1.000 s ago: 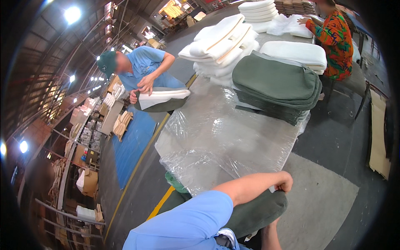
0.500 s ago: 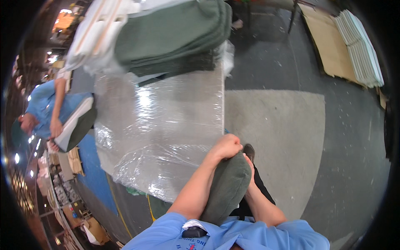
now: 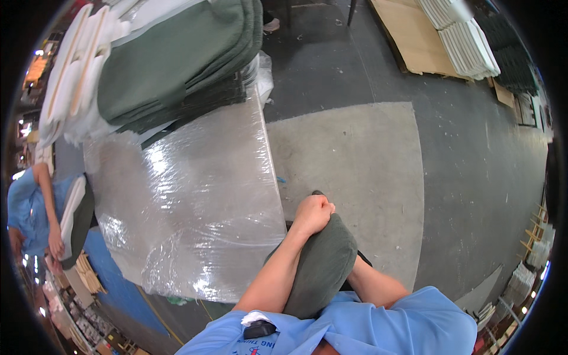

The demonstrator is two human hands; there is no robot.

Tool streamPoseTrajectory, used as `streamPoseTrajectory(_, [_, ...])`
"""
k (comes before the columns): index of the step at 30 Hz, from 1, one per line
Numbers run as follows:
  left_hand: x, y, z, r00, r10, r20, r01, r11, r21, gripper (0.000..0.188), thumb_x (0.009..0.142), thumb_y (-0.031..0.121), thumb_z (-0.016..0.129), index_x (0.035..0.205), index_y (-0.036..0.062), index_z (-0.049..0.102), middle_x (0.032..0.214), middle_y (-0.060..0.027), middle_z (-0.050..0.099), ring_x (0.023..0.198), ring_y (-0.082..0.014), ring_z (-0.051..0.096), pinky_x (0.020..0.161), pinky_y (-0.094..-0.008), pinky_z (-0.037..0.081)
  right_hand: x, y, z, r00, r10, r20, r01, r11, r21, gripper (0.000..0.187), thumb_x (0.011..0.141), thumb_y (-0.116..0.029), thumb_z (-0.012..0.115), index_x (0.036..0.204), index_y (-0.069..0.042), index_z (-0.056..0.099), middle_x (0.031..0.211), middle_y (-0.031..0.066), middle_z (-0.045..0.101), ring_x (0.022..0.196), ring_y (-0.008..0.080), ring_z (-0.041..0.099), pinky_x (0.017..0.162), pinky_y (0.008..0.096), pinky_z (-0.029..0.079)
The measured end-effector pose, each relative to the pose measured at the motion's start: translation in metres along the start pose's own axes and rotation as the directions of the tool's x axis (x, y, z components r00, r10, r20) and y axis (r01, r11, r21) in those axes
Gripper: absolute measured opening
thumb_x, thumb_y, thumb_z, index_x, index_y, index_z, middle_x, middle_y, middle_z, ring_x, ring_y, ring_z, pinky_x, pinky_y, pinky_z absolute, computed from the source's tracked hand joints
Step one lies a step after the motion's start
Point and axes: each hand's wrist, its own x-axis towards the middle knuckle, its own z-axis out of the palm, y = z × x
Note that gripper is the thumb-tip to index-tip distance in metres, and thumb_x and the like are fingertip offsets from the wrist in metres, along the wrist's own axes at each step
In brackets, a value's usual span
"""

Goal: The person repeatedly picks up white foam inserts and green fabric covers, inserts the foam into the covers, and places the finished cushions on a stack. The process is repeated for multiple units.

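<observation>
A dark green fabric cushion (image 3: 324, 266) stands on edge against my body, bulging and rounded at its far end. My left hand (image 3: 315, 213) is a closed fist at the cushion's far upper corner, gripping its edge. Behind the cushion's right side my right forearm (image 3: 378, 281) disappears, and the cushion hides that hand and its fingers. To the left is a table (image 3: 219, 195) covered in clear, shiny plastic film. A stack of flat green fabric pieces (image 3: 177, 59) lies at its far end, beside white padded pieces (image 3: 74, 74) with tan strips.
At the far left a co-worker in a blue shirt (image 3: 36, 201) holds a white and green cushion (image 3: 76, 222). Brown cardboard (image 3: 408, 38) and stacked white slabs (image 3: 470, 50) lie at the far right. A pale patch (image 3: 367, 154) marks the dark floor. Shelves stand lower left.
My view has turned rightward, so the table and stack appear further left. My right hand, partly visible at the cushion's edge before, is now hidden behind it. My left hand keeps its grip.
</observation>
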Motion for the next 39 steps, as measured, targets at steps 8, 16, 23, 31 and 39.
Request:
streamPoseTrajectory(8, [-0.008,-0.019,-0.001,0.991,-0.004,-0.131,-0.008,0.996,-0.092,0.027,0.097,0.022,0.067,0.084,-0.0014,0.067,0.089,-0.0196,0.066,0.083,-0.0385,0.066,0.076,-0.0498,0.050,0.024,-0.016,0.026,0.973,-0.146,-0.180,0.094,0.959,-0.269,0.046,0.112,-0.049,0.056,0.098,-0.008,0.069,0.083,0.0005,0.066,0.071,0.0116,0.062,0.063,0.0321,0.052])
streamPoseTrajectory(16, [-0.015,-0.043,0.009,0.953,0.022,-0.302,-0.036,0.999,-0.041,0.026,0.099,0.018,0.062,0.082,-0.0026,0.060,0.086,-0.0231,0.063,0.088,-0.0426,0.062,0.081,-0.0542,0.050,0.064,-0.008,0.025,0.983,-0.034,-0.180,-0.041,0.917,-0.397,0.042,0.110,-0.042,0.064,0.083,-0.010,0.069,0.074,-0.0021,0.063,0.065,0.0102,0.056,0.058,0.0316,0.047])
streamPoseTrajectory(23, [-0.010,-0.011,0.014,0.995,0.039,-0.093,-0.032,0.997,0.073,0.029,0.105,0.018,0.056,0.099,-0.0078,0.067,0.102,-0.0309,0.067,0.099,-0.0480,0.065,0.090,-0.0555,0.053,0.017,-0.028,0.016,0.989,0.151,0.003,-0.150,0.988,-0.038,0.043,0.110,-0.049,0.059,0.114,-0.008,0.072,0.098,0.0026,0.071,0.083,0.0167,0.068,0.076,0.0351,0.058])
streamPoseTrajectory(31, [-0.012,-0.042,0.025,0.996,-0.039,-0.083,0.031,0.995,-0.093,0.029,0.099,0.019,0.057,0.087,-0.0065,0.065,0.094,-0.0281,0.067,0.097,-0.0452,0.065,0.087,-0.0544,0.052,0.038,-0.013,-0.032,0.896,-0.326,0.301,0.437,0.523,-0.732,0.011,0.095,-0.018,0.071,0.098,-0.008,0.075,0.094,0.0032,0.073,0.081,0.0164,0.069,0.071,0.0346,0.057])
streamPoseTrajectory(39, [-0.019,-0.056,0.027,0.979,-0.093,-0.181,0.073,0.990,-0.118,0.028,0.098,0.017,0.059,0.085,-0.0072,0.064,0.094,-0.0306,0.065,0.096,-0.0463,0.064,0.089,-0.0552,0.051,0.075,-0.027,0.000,0.991,0.009,0.136,0.128,-0.416,-0.901,0.032,0.094,-0.035,0.069,0.115,-0.013,0.077,0.116,0.0155,0.076,0.116,0.0385,0.070,0.100,0.0456,0.056])
